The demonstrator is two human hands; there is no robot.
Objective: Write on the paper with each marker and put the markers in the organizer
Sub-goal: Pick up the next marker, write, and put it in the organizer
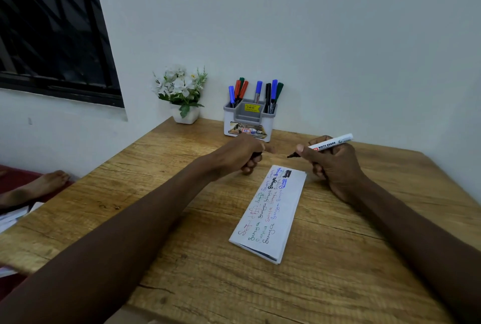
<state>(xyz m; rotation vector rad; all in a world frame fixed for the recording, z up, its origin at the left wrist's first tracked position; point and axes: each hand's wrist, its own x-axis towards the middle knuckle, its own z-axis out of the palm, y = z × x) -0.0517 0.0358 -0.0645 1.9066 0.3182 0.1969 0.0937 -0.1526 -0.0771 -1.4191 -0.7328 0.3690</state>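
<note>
Hands meet over the middle of the wooden table (182,284), just past the far end of the paper (270,215). The right hand (335,167) grips a white whiteboard marker (330,143), fingers wrapped round the barrel and thumb pressed near the front. The marker's dark tip is bare and points left, toward the other hand; its rear end sticks out to the right, tilted up a little. The left hand (242,156) is curled into a loose fist with a black cap (256,154) pinched in it, only a bit of which shows between the fingers. A small gap lies between the tip and the left fingers.

The paper is a folded white strip lying flat, its long side running from the near edge toward the far edge, slightly slanted. Rows of handwriting in red, green, blue and black cover the left part of it, with a thick black blot at the far end.

The organizer (248,122), white with a grey insert, stands at the far edge against the wall (338,37), just behind the left hand. Its left compartment holds blue, red and green markers (240,90); a blue-capped one stands at the back of the middle; black, blue and green ones lean in the right compartment.

A small white pot of white flowers (186,114) sits at the far left corner. A dark window (52,32) is on the left wall, and a bare foot (44,187) rests beyond the left edge.
</note>
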